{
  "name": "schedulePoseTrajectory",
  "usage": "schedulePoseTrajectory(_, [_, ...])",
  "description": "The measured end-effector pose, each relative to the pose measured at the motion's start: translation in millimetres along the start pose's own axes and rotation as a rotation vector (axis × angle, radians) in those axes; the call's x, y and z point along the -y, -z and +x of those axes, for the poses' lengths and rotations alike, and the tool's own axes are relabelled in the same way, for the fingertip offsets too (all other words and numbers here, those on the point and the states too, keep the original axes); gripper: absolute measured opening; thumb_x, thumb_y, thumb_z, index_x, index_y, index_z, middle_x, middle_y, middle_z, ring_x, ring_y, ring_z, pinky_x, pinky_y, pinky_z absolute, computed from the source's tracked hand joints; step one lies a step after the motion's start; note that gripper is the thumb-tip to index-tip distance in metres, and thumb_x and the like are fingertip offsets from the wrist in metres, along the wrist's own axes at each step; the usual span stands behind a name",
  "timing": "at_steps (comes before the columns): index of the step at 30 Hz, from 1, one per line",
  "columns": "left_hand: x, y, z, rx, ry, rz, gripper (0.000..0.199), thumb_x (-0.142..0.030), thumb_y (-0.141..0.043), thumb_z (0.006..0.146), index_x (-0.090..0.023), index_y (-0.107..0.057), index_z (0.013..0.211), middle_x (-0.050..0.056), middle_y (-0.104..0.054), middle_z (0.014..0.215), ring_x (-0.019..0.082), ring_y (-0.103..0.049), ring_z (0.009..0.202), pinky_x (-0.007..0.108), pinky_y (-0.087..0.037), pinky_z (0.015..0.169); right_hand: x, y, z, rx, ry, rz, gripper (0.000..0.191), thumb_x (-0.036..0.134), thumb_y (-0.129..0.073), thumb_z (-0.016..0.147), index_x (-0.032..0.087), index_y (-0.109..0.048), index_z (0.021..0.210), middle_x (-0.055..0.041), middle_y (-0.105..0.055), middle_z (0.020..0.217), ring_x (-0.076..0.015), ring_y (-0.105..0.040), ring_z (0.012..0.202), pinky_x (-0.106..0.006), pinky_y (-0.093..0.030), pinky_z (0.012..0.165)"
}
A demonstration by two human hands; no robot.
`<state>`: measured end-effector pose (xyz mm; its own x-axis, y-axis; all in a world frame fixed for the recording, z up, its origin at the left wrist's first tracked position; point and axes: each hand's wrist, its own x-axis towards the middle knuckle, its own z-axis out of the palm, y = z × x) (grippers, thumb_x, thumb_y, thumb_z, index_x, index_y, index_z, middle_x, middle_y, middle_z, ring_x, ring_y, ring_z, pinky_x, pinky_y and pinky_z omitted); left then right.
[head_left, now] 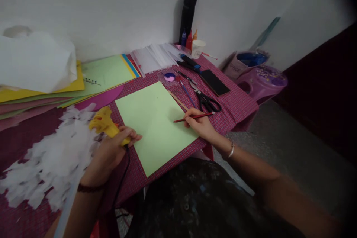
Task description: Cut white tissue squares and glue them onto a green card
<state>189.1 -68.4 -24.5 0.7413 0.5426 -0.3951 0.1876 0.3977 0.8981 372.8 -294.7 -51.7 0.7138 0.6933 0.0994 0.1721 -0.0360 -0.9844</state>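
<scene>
A pale green sheet of paper (152,115) lies flat in front of me on the checked tablecloth. My right hand (196,121) pinches a red pencil (205,115) over the sheet's right part, its tip pointing left; whether the tip touches the paper I cannot tell. At the sheet's left edge, my left hand (119,143) is wrapped round the handle of a yellow glue gun (107,122), with its fingertips by the paper. A clear glue stick (68,200) runs from the gun toward the bottom of the view, and a black cord hangs below the handle.
White paper scraps (52,160) are heaped at left, below stacked coloured sheets (108,68). Scissors (205,98), a blue pencil (187,93) and a phone (214,81) lie right of the sheet. Behind are white strips (154,57), small bottles (189,41) and a cup (198,47).
</scene>
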Motion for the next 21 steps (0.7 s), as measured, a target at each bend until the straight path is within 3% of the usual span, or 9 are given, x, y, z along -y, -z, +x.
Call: schedulePoseTrajectory(21, [3.1, 2.7, 0.7, 0.039, -0.032, -0.019, 0.019, -0.031, -0.075, 0.069, -0.019, -0.063, 0.06, 0.0, -0.061, 0.064, 0.015, -0.06, 0.065, 0.025, -0.047, 0.059, 4.7, -0.6, -1.0, 0.021, 0.023, -0.096, 0.009, 0.022, -0.051, 0.083, 0.021, -0.054, 0.074, 0.003, -0.056, 0.063, -0.0134, -0.05, 0.058, -0.027, -0.038, 0.056])
